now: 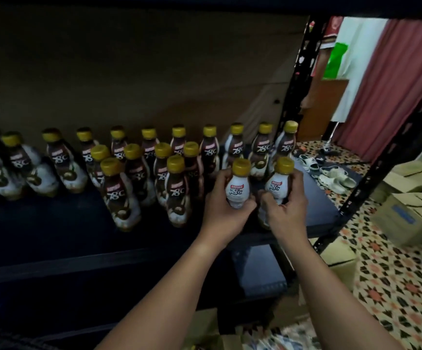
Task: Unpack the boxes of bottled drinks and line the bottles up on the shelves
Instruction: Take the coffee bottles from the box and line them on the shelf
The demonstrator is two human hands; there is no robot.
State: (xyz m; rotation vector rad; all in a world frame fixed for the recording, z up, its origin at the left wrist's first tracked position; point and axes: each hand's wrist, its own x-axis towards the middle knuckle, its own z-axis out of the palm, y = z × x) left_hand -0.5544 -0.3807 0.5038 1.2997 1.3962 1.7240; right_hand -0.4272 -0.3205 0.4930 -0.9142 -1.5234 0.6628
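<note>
we gripped a bottle in each hand — left hand (221, 198), right hand (284, 202) — both upright over the shelf (53, 223) front, right of the front row (149, 188), the left-hand one nearer it.

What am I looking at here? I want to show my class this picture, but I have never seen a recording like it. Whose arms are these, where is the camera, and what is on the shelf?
There is no machine here. A person wears a camera on the head, so the one picture looks forward and down along their own bare arms. The left hand grips one bottle, and the right hand grips a second bottle; both bottles are upright at the right end of a dark shelf. Further back on it stand rows of bottles with yellow caps and brown and white labels. On the patterned floor to the right lie cardboard boxes and some sandals.
</note>
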